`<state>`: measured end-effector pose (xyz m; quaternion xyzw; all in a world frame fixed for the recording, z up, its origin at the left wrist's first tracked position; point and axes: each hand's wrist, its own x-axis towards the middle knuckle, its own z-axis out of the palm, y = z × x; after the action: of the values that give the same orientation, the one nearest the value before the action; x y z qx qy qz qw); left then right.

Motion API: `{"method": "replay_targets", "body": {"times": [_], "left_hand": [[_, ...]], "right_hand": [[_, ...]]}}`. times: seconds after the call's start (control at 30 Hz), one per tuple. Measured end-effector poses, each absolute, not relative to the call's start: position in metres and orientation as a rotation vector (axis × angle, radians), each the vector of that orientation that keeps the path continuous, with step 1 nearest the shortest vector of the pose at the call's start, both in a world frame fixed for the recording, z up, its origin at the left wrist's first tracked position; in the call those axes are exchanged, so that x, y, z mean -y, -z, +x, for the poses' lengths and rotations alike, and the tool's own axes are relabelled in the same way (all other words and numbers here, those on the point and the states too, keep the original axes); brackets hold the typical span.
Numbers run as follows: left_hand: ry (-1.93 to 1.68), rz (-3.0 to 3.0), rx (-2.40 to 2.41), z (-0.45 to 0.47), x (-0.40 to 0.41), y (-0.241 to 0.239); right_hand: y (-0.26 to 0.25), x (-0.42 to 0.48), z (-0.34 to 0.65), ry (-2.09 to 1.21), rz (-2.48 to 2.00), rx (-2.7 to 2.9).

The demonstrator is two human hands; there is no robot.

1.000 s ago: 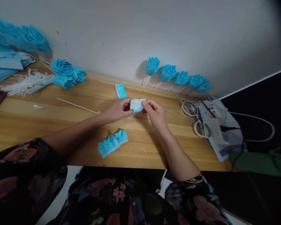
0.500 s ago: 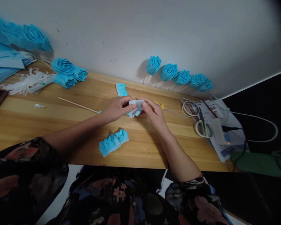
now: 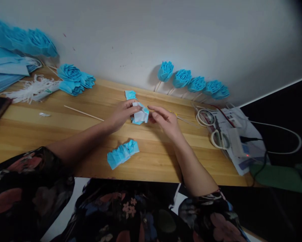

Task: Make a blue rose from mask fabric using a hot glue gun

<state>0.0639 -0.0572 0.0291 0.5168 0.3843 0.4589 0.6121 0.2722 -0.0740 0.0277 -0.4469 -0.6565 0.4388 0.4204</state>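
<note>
Between the thumb and fingers of my left hand point(image 3: 118, 116) is a folded piece of blue and white fabric point(image 3: 141, 116), its white side facing me. Just to the right, my right hand point(image 3: 166, 122) has its fingers apart, near the fabric's edge and holding nothing I can see. A pleated blue strip point(image 3: 123, 154) lies on the table in front of my wrists. Behind my left fingers another blue pleated piece point(image 3: 130, 95) shows in part. A thin wooden stick point(image 3: 84, 113) lies left of my left hand, its right end hidden.
Blue fabric flowers on sticks point(image 3: 181, 78) lean against the wall. More blue flowers point(image 3: 74, 79), white cords point(image 3: 32, 89) and stacked blue masks point(image 3: 7, 69) are at the left. Scissors point(image 3: 220, 139), a tape roll point(image 3: 205, 117), papers and a white device point(image 3: 238, 143) sit at the right.
My right hand has let go of the fabric and its fingers have spread. The fabric has shifted slightly left in my left hand, showing more of its white side.
</note>
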Motion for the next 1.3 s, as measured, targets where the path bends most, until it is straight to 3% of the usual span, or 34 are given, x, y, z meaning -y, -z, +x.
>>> {"method": "replay_targets", "body": {"times": [0.5, 1.03, 1.3], "left_hand": [[-0.786, 1.430, -0.865, 0.058, 0.062, -0.038], [-0.955, 1.620, -0.890, 0.062, 0.057, -0.023], [-1.158, 1.422, -0.800, 0.064, 0.050, -0.012]], "right_hand": [[-0.048, 0.086, 0.269, -0.827, -0.913, 1.999], [-0.023, 0.077, 0.265, -0.953, -1.041, 1.631], [-0.015, 0.071, 0.268, -1.008, -1.031, 1.584]]}}
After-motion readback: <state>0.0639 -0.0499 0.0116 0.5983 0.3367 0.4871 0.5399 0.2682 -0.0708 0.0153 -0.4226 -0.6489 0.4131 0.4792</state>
